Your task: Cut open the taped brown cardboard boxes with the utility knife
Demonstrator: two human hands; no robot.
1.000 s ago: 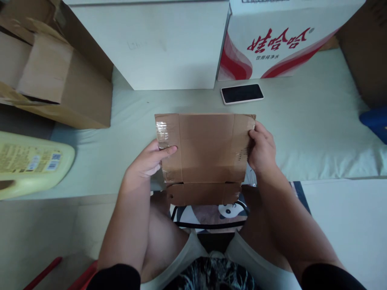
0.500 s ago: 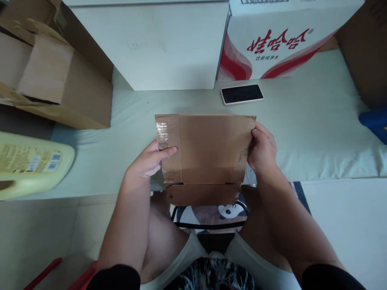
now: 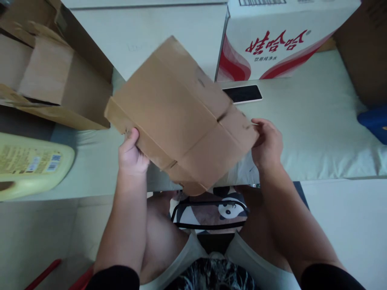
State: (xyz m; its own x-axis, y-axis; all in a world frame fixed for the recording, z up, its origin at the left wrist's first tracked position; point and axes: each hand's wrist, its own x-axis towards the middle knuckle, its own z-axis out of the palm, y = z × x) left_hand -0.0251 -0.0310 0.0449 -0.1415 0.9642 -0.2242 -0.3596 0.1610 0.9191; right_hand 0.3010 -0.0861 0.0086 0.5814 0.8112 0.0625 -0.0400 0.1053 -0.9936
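- Cardboard sheet [image 3: 169, 108], brown & creased w/ flaps along its edges: on head cam I see it held up b/w both hands, turned so 1 corner points to top of view.
- L hand [image 3: 133, 155]: I've got it pinching the lower-left flap, thumb on top, fingers mostly hidden below.
- R hand [image 3: 267, 143]: thumb & fingers pinching the right corner; exact fingertip contact is hard for me to tell.
- Sheet blocks part of my view of the phone [image 3: 246, 93] & the plain white box [image 3: 139, 40] behind it.
- Phone lies screen-up on the pale green cloth [image 3: 323, 133], just in front of the white carton w/ red print [image 3: 276, 44], which stands right beside the plain box.
- Far L: open brown box [image 3: 87, 84], w/ the yellow jug [image 3: 36, 161] lying nearer the person.
- Far R: blue item [image 3: 373, 124] near the edge of view; can't ID it.
- Below the sheet, b/w the person's legs: panda print [image 3: 231, 210] & a black bar [image 3: 210, 226] across it.
- Bottom L: red item [image 3: 45, 274], partly cut off.
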